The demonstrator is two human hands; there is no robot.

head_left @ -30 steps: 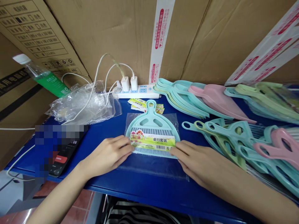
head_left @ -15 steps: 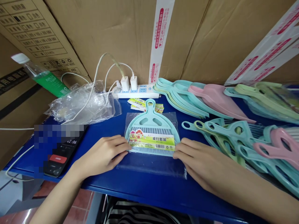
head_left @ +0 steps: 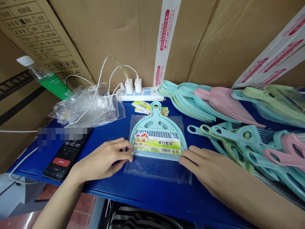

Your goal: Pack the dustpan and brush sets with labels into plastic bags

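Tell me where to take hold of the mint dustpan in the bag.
Grip the dustpan's handle from above, on the far side: it sticks out past the bag, clear of the plastic, away from your left hand and right hand.

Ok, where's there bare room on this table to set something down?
Bare blue tabletop lies between the phone, the crumpled plastic and the bagged dustpan, above your left hand, and in a strip in front of its bag. The right side is crowded with pastel dustpans and brushes.
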